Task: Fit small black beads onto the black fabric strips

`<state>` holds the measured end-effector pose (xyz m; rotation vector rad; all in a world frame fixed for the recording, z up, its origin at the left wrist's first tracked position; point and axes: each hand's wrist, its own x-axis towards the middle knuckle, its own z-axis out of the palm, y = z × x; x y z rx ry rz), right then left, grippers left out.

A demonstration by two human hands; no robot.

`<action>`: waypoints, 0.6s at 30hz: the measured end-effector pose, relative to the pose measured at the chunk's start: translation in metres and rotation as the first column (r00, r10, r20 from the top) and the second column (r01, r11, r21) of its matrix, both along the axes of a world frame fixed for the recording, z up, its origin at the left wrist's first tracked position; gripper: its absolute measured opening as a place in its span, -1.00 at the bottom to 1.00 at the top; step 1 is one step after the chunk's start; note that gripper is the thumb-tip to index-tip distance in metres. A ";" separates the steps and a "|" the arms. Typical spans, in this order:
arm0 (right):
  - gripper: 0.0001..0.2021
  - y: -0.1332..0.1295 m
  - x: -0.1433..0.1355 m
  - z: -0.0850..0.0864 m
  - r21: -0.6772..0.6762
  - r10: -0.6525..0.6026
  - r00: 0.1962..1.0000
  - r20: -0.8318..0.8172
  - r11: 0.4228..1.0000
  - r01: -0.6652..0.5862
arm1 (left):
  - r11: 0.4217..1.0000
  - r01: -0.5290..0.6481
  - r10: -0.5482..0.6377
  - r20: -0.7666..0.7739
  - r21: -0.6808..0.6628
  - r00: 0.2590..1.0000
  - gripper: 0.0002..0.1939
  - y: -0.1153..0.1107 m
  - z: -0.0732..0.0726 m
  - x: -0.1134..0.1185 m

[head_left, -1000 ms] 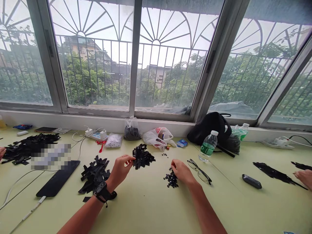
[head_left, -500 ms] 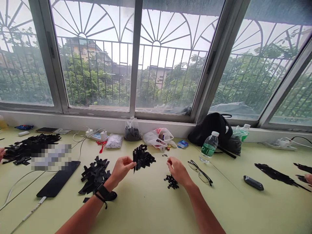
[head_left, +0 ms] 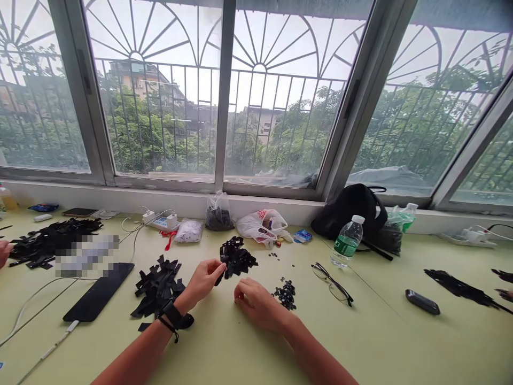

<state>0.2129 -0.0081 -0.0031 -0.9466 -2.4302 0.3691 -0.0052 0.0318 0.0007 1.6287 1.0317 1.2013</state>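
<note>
My left hand (head_left: pixel 207 278), with a dark band and watch on its wrist, pinches a black fabric strip (head_left: pixel 219 280) in front of a pile of similar strips (head_left: pixel 237 258). To the right of it, my right hand (head_left: pixel 253 300) is low over the table with its fingers curled in and closed; whatever is between its fingertips is hidden. Beside the right hand's outer edge lies a heap of small black round pieces (head_left: pixel 286 294), ring-like or button-like. Several more small round pieces (head_left: pixel 273 255) lie farther back. A second pile of black strips (head_left: pixel 157 286) lies left of my left forearm.
Eyeglasses (head_left: pixel 333 284), a water bottle (head_left: pixel 348 241) and a black bag (head_left: pixel 352 216) stand or lie at right. A phone (head_left: pixel 99 293) with a cable is at left. Plastic bags (head_left: pixel 262 227) line the window side. Other people's hands (head_left: pixel 4 252) show at both edges.
My right hand has moved left and nearer, from beside the small round pieces toward my left hand. The heap of round pieces is now more exposed. My left hand stays nearly in place with the strip.
</note>
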 end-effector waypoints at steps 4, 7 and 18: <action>-0.93 0.000 -0.003 0.001 -0.039 -0.010 0.996 -0.088 0.999 0.007 | 0.995 0.103 -0.103 0.024 -0.016 0.994 -0.54 -0.005 0.004 0.002; -0.91 0.001 -0.004 0.007 -0.127 -0.129 0.951 -0.282 0.987 0.096 | 0.972 0.231 -0.229 0.032 -0.052 0.973 -0.58 -0.012 0.010 0.003; -0.63 0.008 -0.007 -0.001 -0.410 -0.135 0.896 -0.422 0.910 -0.056 | 0.887 0.434 -0.442 -0.020 -0.156 0.897 -0.58 -0.018 0.000 0.007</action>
